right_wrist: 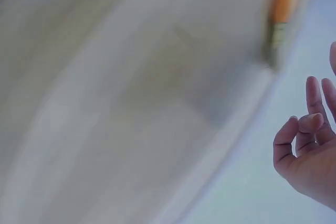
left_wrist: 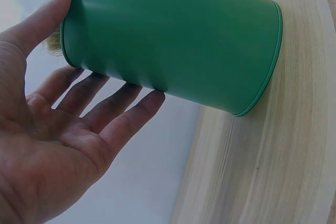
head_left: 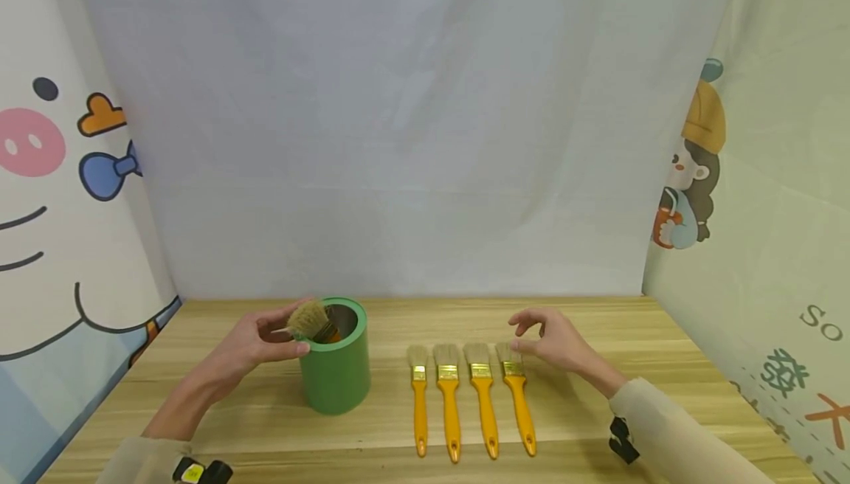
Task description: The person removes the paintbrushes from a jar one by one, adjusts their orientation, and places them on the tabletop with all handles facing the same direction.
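Note:
A green can [head_left: 337, 381] stands upright on the table, left of centre. One paintbrush [head_left: 308, 320] leans inside it, bristles up over the near left rim. My left hand [head_left: 242, 347] holds the can from the left, thumb near the rim. Seen from the left wrist, the fingertips touch the side of the can [left_wrist: 173, 35]. Several yellow-handled paintbrushes lie in a row to the right, bristles pointing away. Over the bristle end of the rightmost paintbrush [head_left: 521, 406] is my right hand [head_left: 556, 342], thumb and forefinger apart; whether it touches the bristles I cannot tell.
The row also holds a narrow paintbrush [head_left: 420, 403] at its left end and wider ones [head_left: 450, 406] beside it. A wooden table [head_left: 265, 425] lies beneath everything. Behind it hangs a pale curtain [head_left: 398, 137]; printed cloths [head_left: 764, 263] flank both sides.

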Motion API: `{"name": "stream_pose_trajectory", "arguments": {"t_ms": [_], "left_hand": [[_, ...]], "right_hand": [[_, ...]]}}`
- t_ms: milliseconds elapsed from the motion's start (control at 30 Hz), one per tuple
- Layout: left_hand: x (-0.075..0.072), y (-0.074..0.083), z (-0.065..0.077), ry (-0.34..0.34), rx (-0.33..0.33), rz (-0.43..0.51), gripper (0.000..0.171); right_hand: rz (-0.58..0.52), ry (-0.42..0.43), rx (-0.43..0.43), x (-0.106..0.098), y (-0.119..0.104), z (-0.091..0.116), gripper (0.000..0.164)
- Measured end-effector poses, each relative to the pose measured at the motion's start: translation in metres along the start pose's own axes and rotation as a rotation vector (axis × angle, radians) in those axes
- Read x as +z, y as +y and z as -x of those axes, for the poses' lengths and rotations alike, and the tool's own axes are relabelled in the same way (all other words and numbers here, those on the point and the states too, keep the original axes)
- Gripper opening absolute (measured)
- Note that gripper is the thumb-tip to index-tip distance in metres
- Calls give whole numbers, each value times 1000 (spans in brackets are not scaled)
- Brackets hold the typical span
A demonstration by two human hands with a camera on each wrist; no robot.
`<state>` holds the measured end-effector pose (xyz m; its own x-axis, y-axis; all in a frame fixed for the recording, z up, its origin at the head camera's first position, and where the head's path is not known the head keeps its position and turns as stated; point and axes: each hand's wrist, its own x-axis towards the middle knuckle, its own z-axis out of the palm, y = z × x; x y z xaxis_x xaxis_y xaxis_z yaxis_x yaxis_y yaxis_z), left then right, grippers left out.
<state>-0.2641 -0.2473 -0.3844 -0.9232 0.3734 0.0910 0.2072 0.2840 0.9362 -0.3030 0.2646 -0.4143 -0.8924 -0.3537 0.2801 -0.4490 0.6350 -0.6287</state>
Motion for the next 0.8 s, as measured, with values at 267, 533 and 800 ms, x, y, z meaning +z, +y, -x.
{"name": "stream_pose_trajectory", "arguments": {"t_ms": [267, 533, 800], "left_hand": [[1, 0, 0, -5, 15, 8, 75], [0, 1, 1, -5, 11, 8, 75], [1, -1, -1, 2, 3, 12, 76]], "right_hand": [[-59, -28, -90, 11, -46, -14, 25], [-125, -97, -191, 31, -97, -28, 24], [-151, -125, -248, 53, -142, -48, 24]]}}
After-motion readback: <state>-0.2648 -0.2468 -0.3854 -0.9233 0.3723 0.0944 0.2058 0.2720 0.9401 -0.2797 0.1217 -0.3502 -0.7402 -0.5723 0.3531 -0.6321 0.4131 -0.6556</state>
